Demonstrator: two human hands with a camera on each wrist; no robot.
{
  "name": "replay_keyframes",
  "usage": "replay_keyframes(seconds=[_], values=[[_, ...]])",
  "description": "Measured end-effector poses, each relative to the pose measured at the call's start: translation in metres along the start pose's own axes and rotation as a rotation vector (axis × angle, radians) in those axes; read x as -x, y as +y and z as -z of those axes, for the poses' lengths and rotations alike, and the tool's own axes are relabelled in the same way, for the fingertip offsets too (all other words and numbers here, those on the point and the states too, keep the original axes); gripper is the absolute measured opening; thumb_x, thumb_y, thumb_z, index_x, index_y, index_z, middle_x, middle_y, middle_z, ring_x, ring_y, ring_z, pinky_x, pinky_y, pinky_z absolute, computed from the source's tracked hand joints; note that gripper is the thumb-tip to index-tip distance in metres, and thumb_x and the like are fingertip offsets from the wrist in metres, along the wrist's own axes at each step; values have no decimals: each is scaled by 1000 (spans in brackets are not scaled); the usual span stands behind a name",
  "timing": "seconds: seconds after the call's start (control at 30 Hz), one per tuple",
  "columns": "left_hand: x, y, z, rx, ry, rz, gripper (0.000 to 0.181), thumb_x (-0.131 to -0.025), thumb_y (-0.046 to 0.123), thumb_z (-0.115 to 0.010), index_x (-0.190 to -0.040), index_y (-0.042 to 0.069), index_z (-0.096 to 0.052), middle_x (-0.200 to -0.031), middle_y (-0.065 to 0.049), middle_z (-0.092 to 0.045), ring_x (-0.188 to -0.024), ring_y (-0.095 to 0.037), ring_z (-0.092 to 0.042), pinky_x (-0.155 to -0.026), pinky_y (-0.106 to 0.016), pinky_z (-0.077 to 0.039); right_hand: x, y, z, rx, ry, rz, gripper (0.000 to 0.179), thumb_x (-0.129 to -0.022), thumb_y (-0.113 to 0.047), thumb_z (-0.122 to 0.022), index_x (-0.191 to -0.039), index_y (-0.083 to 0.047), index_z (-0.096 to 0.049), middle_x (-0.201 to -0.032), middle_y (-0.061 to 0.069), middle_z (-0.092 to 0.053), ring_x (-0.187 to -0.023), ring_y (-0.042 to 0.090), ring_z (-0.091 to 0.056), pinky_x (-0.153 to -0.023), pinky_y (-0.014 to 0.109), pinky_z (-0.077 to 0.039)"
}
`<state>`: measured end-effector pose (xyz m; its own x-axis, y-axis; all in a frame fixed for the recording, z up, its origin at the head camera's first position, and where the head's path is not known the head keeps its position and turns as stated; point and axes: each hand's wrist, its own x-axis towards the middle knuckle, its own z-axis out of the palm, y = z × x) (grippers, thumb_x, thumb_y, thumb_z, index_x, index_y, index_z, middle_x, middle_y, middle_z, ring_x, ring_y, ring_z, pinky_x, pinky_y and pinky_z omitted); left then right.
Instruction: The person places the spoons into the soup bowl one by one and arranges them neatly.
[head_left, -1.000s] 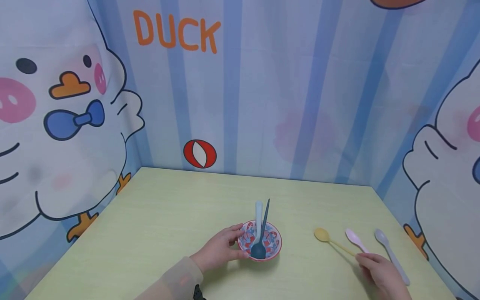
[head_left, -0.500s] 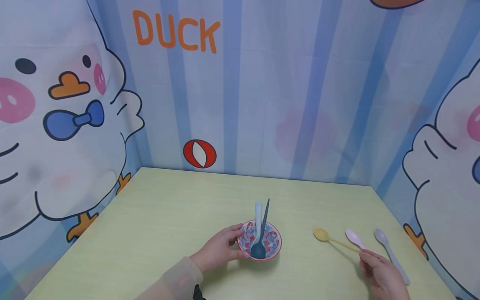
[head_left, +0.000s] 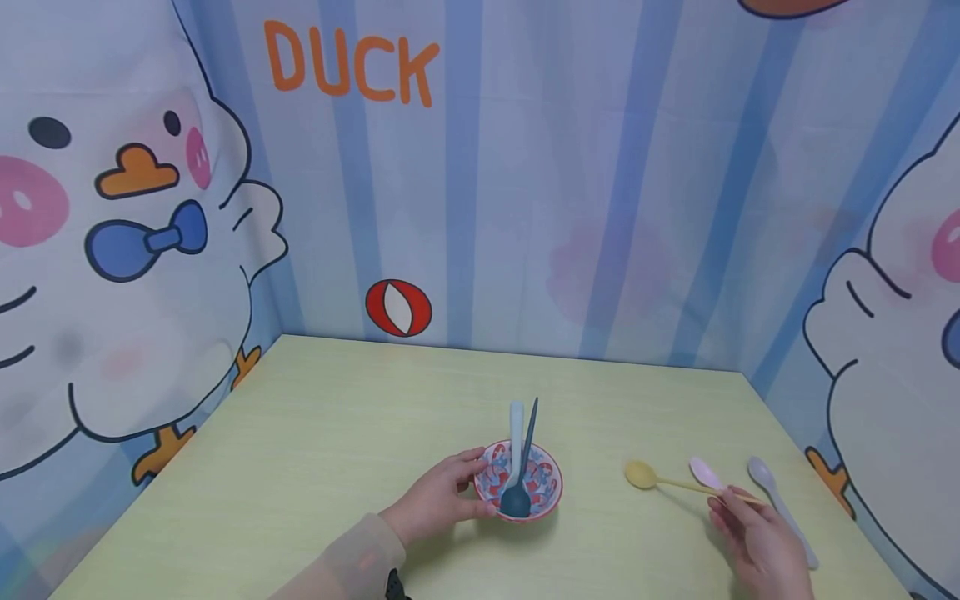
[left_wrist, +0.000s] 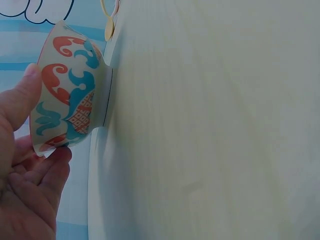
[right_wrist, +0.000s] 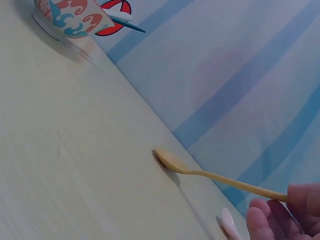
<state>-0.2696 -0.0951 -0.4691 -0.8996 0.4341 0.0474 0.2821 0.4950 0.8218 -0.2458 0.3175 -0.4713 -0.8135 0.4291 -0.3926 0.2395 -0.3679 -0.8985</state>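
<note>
A small bowl (head_left: 551, 483) with a red and blue pattern stands on the table, steadied at its left rim by my left hand (head_left: 438, 498), thumb in front and fingers behind. Inside it lean a white spoon (head_left: 517, 429) and a dark blue spoon (head_left: 516, 500), handles pointing away. My right hand (head_left: 765, 537) pinches the handle of a yellow spoon (head_left: 641, 475); its bowl end is low at the table in the right wrist view. Close behind that hand lies a pink spoon (head_left: 705, 473), partly hidden. A pale lilac spoon (head_left: 763, 473) lies to its right.
The pale yellow-green table (head_left: 337, 400) ends at a blue striped curtain (head_left: 517, 208) at the back. Curtains printed with white ducks (head_left: 142, 317) close off the left and right sides.
The right hand has shifted its grip along the yellow spoon's handle, so the handle end now shows past the fingers; the handle has swung up flatter. The left hand and bowl stay put.
</note>
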Motion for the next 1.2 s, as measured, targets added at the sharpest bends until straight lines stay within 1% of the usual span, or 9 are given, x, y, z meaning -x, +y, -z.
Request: replay_keyframes(seconds=[0.07, 0.13, 0.23, 0.33, 0.53, 0.7, 0.87, 1.03, 1.2], values=[[0, 0, 0, -6, 1, 1, 74, -80, 31, -79, -141, 3, -48, -152, -7, -35, -128, -31, -47, -103, -40, -43, 0, -1, -1, -21, 10, 1, 22, -100, -20, -53, -121, -16, -48, -80, -10, -67, -84, 2, -64, -84, 22, -54], [0, 1, 0, -9, 0, 3, 74, -80, 31, -79, -141, 3, -48, -152, -7, -35, -128, -31, -47, -103, -40, -43, 0, -2, -4, -29, 46, 1, 23, -100, -22, -53, -122, -17, -49, -79, -11, -66, -84, 2, -65, -83, 23, -55], [1, 1, 0, -5, -2, 4, 74, -80, 31, -79, -141, 3, -47, -152, -8, -34, -128, -31, -47, -103, -40, -43, -1, -1, -7, -16, 100, 32, 22, -101, -22, -52, -122, -17, -50, -79, -12, -64, -84, 2, -66, -83, 24, -55], [0, 1, 0, -3, -2, 3, 74, -80, 31, -79, -141, 3, -47, -152, -8, -34, -129, -31, -47, -103, -39, -43, -2, 0, -10, -30, 150, 65, 20, -100, -21, -52, -120, -17, -51, -81, -12, -63, -83, 2, -66, -81, 24, -56], [-1, 1, 0, -4, 1, 4, 74, -80, 30, -79, -141, 3, -47, -152, -7, -34, -128, -31, -47, -103, -38, -43, -1, 4, -11, -76, 181, 138, 18, -99, -19, -54, -116, -12, -53, -79, -12, -64, -76, 4, -67, -76, 25, -57], [0, 1, 0, -1, 0, 8, 74, -80, 30, -79, -141, 3, -47, -153, -7, -34, -128, -31, -48, -103, -39, -43, 1, 4, -13, -70, 211, 158, 18, -99, -19, -55, -115, -12, -53, -81, -10, -63, -75, 5, -68, -73, 26, -58], [0, 0, 1, -9, 3, -11, 74, -81, 30, -79, -141, 2, -46, -153, -8, -34, -127, -31, -49, -103, -40, -43, -1, 6, -15, -64, 213, 172, 19, -99, -18, -54, -117, -12, -52, -90, -7, -62, -74, 6, -68, -72, 26, -58], [0, 0, 1, -18, -1, -21, 75, -81, 30, -79, -142, 1, -46, -153, -8, -34, -126, -31, -49, -103, -41, -43, -1, 5, -18, -68, 201, 169, 17, -100, -18, -53, -116, -13, -50, -109, 4, -58, -76, 6, -68, -74, 26, -58], [1, -1, 1, -26, -2, -31, 75, -81, 30, -78, -141, 1, -46, -152, -9, -34, -125, -32, -50, -103, -42, -43, 2, 2, -20, -87, 174, 156, 21, -100, -21, -53, -119, -14, -50, -115, 5, -55, -80, 7, -68, -75, 25, -57]])
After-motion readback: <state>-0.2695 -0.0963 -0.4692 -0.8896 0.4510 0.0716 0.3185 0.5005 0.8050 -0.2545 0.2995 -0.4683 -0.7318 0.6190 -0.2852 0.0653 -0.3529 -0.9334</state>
